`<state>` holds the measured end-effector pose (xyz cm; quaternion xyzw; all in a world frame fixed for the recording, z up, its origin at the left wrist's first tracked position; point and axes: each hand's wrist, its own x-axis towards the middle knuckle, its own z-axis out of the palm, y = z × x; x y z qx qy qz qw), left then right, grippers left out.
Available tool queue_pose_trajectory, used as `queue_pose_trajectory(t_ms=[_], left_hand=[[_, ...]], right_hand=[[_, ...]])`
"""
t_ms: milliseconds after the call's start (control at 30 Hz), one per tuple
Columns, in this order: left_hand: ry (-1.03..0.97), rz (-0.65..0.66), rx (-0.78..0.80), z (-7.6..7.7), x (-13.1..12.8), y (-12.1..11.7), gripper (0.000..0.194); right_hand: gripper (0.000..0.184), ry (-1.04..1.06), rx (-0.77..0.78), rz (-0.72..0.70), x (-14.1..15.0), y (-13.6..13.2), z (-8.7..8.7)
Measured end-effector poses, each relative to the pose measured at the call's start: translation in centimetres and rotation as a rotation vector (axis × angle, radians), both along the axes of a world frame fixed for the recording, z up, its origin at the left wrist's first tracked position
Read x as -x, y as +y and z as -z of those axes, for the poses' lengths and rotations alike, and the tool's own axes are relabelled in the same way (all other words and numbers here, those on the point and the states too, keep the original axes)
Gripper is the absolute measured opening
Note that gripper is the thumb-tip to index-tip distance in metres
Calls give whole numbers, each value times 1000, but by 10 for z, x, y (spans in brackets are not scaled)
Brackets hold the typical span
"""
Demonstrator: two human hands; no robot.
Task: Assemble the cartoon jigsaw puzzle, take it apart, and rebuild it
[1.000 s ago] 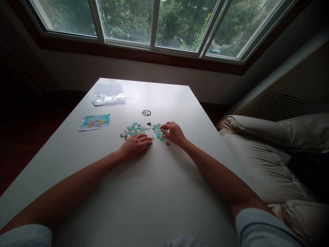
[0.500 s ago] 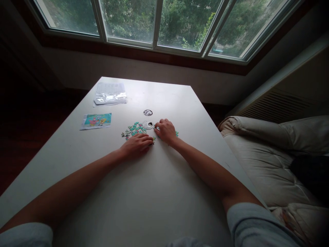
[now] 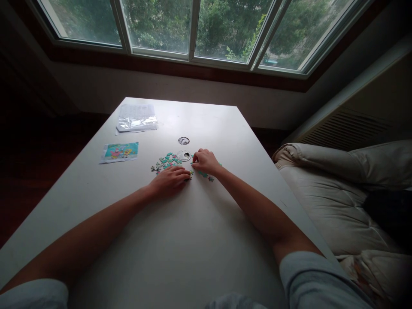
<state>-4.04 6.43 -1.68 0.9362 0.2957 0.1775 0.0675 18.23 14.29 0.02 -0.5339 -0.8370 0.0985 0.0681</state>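
Observation:
Small jigsaw pieces (image 3: pixel 167 160), mostly turquoise and green, lie in a loose spread on the white table. My left hand (image 3: pixel 170 180) rests low over the near edge of this spread, fingers stretched out side by side, with a few pieces at its fingertips. On the other side, my right hand (image 3: pixel 206 162) bends down with thumb and fingers pinched together above the pieces; whatever is between them is hidden. More jigsaw pieces (image 3: pixel 210 178) show beneath the right wrist. Just left of the right fingertips is a round metal-rimmed fitting (image 3: pixel 184 156) set in the table.
A colourful cartoon picture sheet (image 3: pixel 120 152) lies on the left of the table (image 3: pixel 180 244). Behind it is a clear plastic packet with papers (image 3: pixel 137 118). Farther back sits a round hole (image 3: pixel 183 140). A pale padded sofa (image 3: pixel 325 201) stands to the right, below a window.
My right hand has lifted and shifted slightly, so jigsaw pieces under its palm and wrist now show. My left hand stays nearly where it was. The whole view has shifted a little.

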Motion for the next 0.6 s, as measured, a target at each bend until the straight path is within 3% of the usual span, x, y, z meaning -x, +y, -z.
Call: queue_pose_trajectory(t_ms=[200, 600], left_hand=[[-19, 1, 20, -1, -1, 0, 31], [-18, 9, 30, -3, -3, 1, 31]], right_hand=[[25, 55, -34, -23, -5, -5, 1], [17, 28, -28, -56, -4, -1, 1]])
